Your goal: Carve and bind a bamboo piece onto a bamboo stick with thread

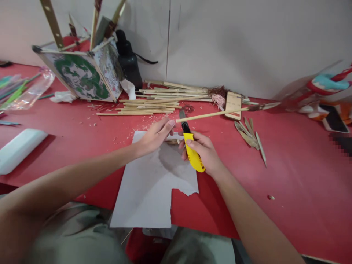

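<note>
A white case (22,151) lies well apart from an upright black bottle (129,66).

Two hands (157,136) (205,148), one yellow knife (194,153), one held stick (211,115), one torn sheet (145,194), one black bottle (129,66)

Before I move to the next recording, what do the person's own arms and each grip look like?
The left forearm and right forearm taper to bare wrists, with no sleeve in view. The left grip and right grip are ungloved human hands; no ring, watch or marking shows.
</note>
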`<state>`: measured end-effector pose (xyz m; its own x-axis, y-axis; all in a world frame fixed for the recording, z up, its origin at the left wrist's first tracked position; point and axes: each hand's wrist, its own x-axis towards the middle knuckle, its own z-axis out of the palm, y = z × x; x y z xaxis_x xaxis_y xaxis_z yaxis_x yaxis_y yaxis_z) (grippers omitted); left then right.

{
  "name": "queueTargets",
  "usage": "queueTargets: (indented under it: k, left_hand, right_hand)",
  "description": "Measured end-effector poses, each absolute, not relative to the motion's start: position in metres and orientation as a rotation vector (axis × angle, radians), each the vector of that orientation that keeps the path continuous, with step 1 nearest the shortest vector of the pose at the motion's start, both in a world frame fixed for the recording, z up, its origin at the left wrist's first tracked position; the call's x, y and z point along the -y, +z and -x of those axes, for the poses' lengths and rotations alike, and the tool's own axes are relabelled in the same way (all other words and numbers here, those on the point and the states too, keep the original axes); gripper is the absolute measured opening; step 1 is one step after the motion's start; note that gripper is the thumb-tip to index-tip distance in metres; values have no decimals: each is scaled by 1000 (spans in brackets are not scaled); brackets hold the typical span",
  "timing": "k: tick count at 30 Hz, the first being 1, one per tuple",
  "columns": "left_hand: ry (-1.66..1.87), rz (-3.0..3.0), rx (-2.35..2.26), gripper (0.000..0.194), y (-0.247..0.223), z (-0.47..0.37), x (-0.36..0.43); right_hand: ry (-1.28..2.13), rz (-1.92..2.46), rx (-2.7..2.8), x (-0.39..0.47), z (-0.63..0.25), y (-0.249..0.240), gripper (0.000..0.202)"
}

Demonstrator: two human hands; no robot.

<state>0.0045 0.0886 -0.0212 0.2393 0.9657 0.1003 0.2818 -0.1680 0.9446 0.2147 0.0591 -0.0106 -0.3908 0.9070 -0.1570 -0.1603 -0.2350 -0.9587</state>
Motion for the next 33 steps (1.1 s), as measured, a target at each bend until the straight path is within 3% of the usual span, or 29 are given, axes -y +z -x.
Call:
queueTargets:
  k: [7, 13, 20, 24, 29, 31, 33]
  left_hand:
    - [917, -1378, -1168, 53, -6, 20, -44]
    - [955, -1525, -1166, 50, 13, 15, -26]
    - [1070, -1666, -1352, 51, 41, 3, 1]
    - [1235, -1626, -1243, 47, 51, -9, 16]
    - [1573, -2037, -1343, 24, 48, 2, 16]
    - [1705, -2230, -1446, 31, 44, 11, 11]
    - [1598, -2371, -1557, 48, 39, 18, 6]
  right_hand:
    - [1772, 1077, 1551, -46, -201, -6, 47]
    - [1685, 1124, 1700, -37, -193, 0, 35]
    - [608, 1301, 2053, -25, -189, 8, 32]
    - [382, 1283, 1923, -16, -193, 32, 31]
    - [606, 1195, 1737, -2, -211, 90, 36]
    - [852, 1173, 1646, 6, -216, 102, 41]
    - [1097, 1166, 1505, 12, -218, 100, 44]
